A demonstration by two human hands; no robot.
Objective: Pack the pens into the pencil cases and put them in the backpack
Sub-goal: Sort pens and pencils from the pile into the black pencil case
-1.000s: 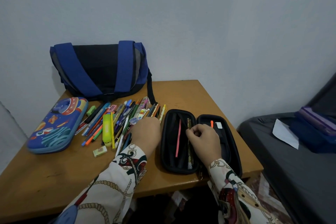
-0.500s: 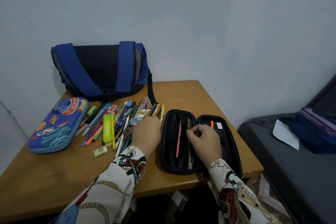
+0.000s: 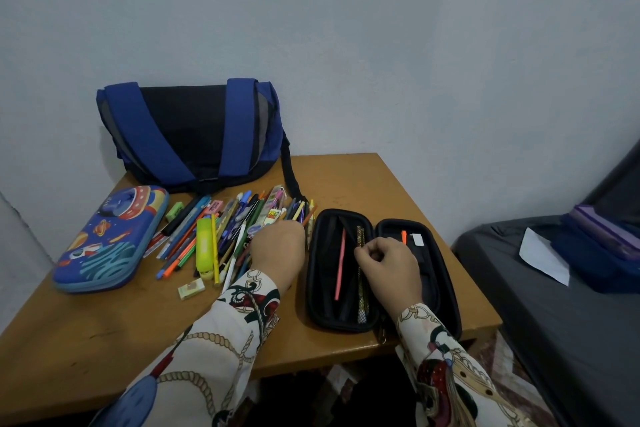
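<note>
Black pencil case (image 3: 382,274) lies unzipped and open flat at the bench (image 3: 86,340) front edge; take it as the landmark. Inside its left half: a pink pen (image 3: 340,263) and a patterned pen (image 3: 361,298). Right hand (image 3: 389,262) is over the case's middle, grip closed, fingers curled at the patterned pen's upper end. Left hand (image 3: 277,250) is just left of the case on the pen pile (image 3: 225,232); fingers hidden, can't tell its grip. Blue rocket-print pencil case (image 3: 110,239), closed, is further left past the pile. Blue backpack (image 3: 194,133) is behind and left of the case, against the wall.
</note>
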